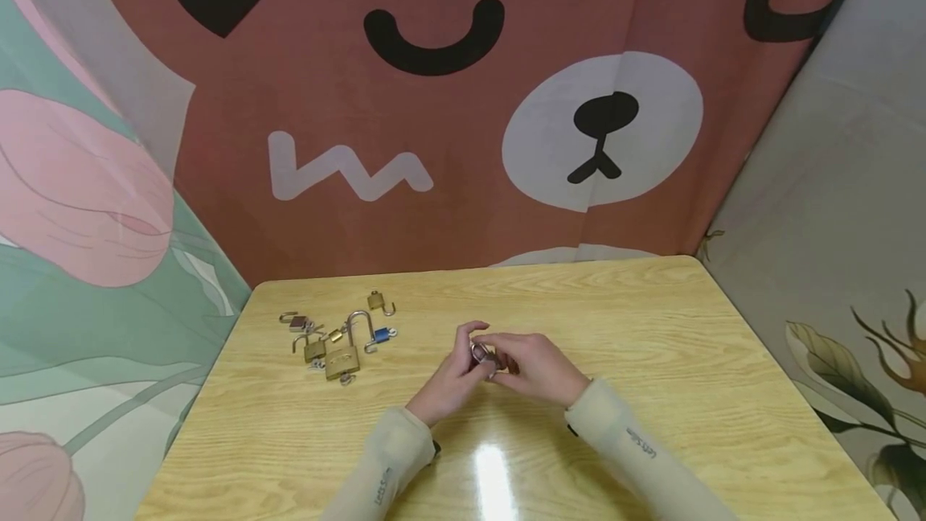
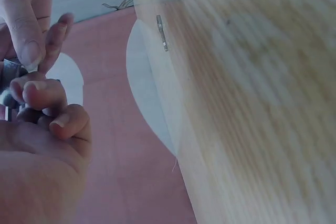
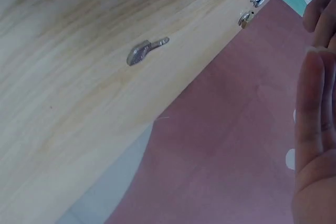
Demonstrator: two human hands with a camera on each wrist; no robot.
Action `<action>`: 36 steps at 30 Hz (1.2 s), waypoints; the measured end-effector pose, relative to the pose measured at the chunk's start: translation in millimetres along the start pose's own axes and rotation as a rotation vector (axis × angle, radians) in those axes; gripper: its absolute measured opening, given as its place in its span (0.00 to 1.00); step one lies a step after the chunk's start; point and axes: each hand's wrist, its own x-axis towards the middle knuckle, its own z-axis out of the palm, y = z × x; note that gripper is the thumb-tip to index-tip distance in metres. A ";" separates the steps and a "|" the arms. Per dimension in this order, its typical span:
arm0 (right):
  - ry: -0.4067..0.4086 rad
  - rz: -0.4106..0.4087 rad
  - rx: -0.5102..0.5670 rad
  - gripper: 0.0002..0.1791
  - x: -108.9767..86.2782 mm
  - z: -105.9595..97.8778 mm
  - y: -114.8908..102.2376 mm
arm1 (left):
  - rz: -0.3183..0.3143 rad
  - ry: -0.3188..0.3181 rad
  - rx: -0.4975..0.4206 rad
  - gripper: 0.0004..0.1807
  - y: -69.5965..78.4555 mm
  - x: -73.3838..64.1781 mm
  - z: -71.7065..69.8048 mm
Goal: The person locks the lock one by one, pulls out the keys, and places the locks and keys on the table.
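Observation:
In the head view, both hands meet over the front middle of the table around a small silver padlock (image 1: 479, 352), its curved shackle facing left. My left hand (image 1: 452, 383) holds it with curled fingers. From the other side my right hand (image 1: 538, 364) pinches it between thumb and fingers. The left wrist view shows part of the dark metal padlock (image 2: 10, 72) between the fingertips; the fingers hide the rest. Below the hands, a loose key (image 3: 139, 53) lies on the tabletop.
Left on the wooden table (image 1: 651, 328) lies a group of several open padlocks: a big brass padlock (image 1: 342, 363) with a tall shackle, a blue padlock (image 1: 381, 335), and smaller brass ones, some with keys. A printed curtain (image 1: 463, 223) hangs behind the table's back edge.

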 end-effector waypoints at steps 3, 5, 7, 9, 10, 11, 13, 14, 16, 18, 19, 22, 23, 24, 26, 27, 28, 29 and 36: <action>-0.011 0.105 0.006 0.27 0.3 1.5 0.3 | -0.010 0.026 0.030 0.31 -0.3 -0.2 1.2; -0.012 0.186 0.004 0.27 0.3 3.4 1.4 | -0.014 0.051 0.049 0.31 -1.1 0.0 1.6; -0.013 0.265 -0.009 0.27 0.2 5.8 3.3 | -0.025 0.072 0.068 0.30 -2.2 0.4 1.6; -0.018 0.331 -0.036 0.27 0.4 8.5 5.6 | -0.035 0.082 0.099 0.27 -3.8 0.7 1.2; -0.020 0.354 -0.049 0.26 0.6 9.6 6.5 | -0.046 0.083 0.113 0.26 -4.6 0.8 1.1; -0.024 0.378 -0.061 0.26 0.7 10.6 7.4 | -0.056 0.080 0.138 0.24 -5.6 0.8 1.0; -0.035 0.422 -0.072 0.25 1.0 12.8 9.0 | -0.072 0.064 0.186 0.22 -7.8 0.7 1.3; -0.044 0.443 -0.073 0.24 1.1 14.0 9.6 | -0.078 0.055 0.212 0.21 -8.9 0.4 1.6; -0.067 0.484 -0.065 0.23 1.6 16.2 11.0 | -0.079 0.034 0.274 0.19 -11.2 -0.2 2.7; -0.092 0.523 -0.055 0.23 2.2 19.1 12.7 | -0.074 0.013 0.338 0.20 -13.8 -1.0 4.4; -0.105 0.540 -0.057 0.23 2.4 20.4 13.3 | -0.066 0.006 0.371 0.21 -15.1 -1.4 5.4; -0.129 0.566 -0.047 0.23 2.9 24.3 15.2 | -0.034 -0.019 0.459 0.21 -17.9 -2.6 8.3; -0.136 0.574 -0.039 0.23 2.7 25.6 15.7 | -0.024 -0.028 0.485 0.22 -18.7 -2.9 9.3; -0.141 0.579 -0.030 0.23 2.5 26.8 16.2 | -0.008 -0.036 0.512 0.22 -19.0 -3.3 10.0; -0.150 0.593 -0.001 0.23 2.2 28.6 17.1 | 0.012 -0.053 0.552 0.22 -19.3 -4.0 11.4; -0.153 0.603 0.012 0.24 2.2 29.1 17.4 | 0.018 -0.060 0.572 0.22 -19.4 -4.4 12.0; -0.157 0.612 0.019 0.24 2.2 29.6 17.8 | 0.023 -0.067 0.589 0.23 -19.3 -4.8 12.4; -0.158 0.620 0.030 0.25 2.2 29.9 18.3 | 0.021 -0.073 0.600 0.23 -19.3 -5.1 12.7; -0.157 0.627 0.041 0.21 3.0 29.9 20.3 | 0.017 -0.099 0.634 0.25 -19.2 -7.3 11.8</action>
